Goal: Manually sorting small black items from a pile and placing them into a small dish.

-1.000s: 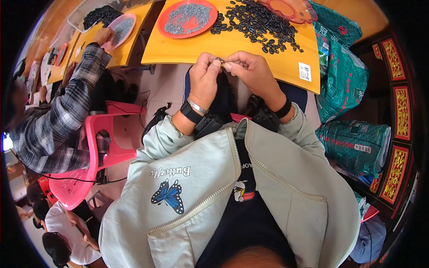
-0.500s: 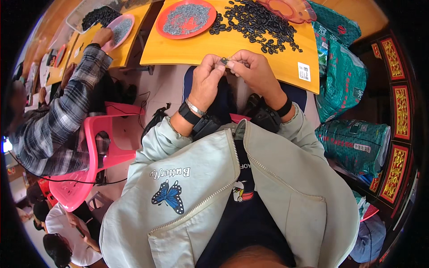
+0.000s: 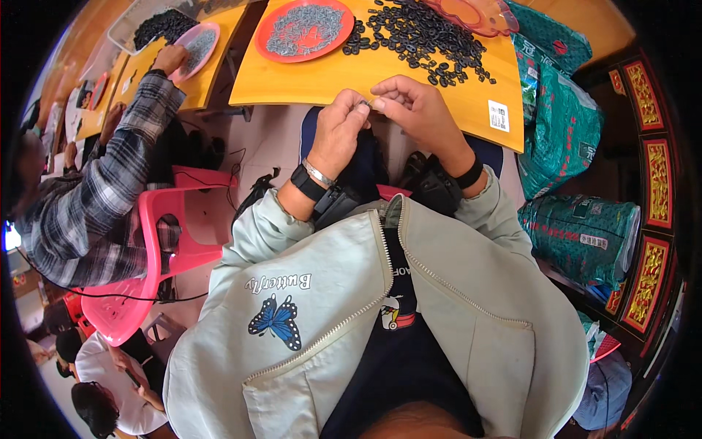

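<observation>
Both of my hands meet just over the near edge of the yellow table (image 3: 292, 90). With its thumb and fingers pinched together, my left hand (image 3: 338, 130) holds a small dark piece (image 3: 364, 104), mostly covered by the fingertips. My right hand (image 3: 423, 115) brings its thumb tip up against the same spot, its fingers curled above; whatever it grips there is too small to make out. Beyond them lie a loose spread of small black oval parts (image 3: 420, 36) and a red plate (image 3: 265, 45) of small grey pieces (image 3: 303, 31).
An orange-red tray (image 3: 482, 16) stands behind the black parts. Green woven bags (image 3: 559, 132) crowd the table's right side. At left, a co-worker in a plaid sleeve (image 3: 131, 139) reaches to a pink plate (image 3: 212, 55) beside a clear bin (image 3: 117, 33). A pink chair (image 3: 150, 234) stands below.
My right hand has loosened a little, its fingers rising away from the thumb. The small dark piece has slipped slightly down, further behind my left fingertips.
</observation>
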`<state>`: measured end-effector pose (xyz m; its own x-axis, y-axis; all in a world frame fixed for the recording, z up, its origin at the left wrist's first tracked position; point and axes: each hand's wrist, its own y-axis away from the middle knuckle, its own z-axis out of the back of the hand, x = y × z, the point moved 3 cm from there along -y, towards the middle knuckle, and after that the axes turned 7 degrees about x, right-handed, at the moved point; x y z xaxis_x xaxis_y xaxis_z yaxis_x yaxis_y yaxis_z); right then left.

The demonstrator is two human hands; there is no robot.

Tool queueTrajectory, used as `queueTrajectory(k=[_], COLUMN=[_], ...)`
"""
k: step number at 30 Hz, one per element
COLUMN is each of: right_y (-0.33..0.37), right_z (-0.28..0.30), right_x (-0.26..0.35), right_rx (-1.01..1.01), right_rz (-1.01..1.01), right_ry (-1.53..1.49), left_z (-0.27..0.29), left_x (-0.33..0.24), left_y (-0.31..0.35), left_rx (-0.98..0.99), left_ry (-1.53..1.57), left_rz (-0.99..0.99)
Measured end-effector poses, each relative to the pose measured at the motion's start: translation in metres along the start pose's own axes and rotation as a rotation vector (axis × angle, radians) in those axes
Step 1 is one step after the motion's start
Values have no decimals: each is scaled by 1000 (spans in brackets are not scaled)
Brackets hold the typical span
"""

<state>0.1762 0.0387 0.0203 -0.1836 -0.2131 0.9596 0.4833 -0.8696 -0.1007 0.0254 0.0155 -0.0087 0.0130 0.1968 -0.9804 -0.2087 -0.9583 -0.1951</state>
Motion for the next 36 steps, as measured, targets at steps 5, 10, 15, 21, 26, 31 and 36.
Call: queueTrajectory(k=[5, 10, 15, 21, 26, 31, 36], right_y=[0, 7, 5, 1, 0, -4, -41], right_z=[0, -13, -17, -18, -21, -18, 5], right_x=[-1, -2, 2, 1, 8, 12, 36], right_rx=[58, 51, 21, 56, 36, 72, 33], right_rz=[-21, -2, 26, 1, 13, -35, 73], right_ry=[-13, -46, -106, -65, 3, -22, 181], left_z=[0, -1, -1, -2, -1, 3, 11], left_x=[1, 3, -1, -13, -18, -24, -18], left_y=[4, 16, 17, 17, 18, 17, 11], left_rx=[49, 70, 16, -94, -177, -188, -283], left_ry=[-3, 151, 133, -70, -161, -283, -62], left_rz=[4, 73, 35, -8, -83, -167, -88])
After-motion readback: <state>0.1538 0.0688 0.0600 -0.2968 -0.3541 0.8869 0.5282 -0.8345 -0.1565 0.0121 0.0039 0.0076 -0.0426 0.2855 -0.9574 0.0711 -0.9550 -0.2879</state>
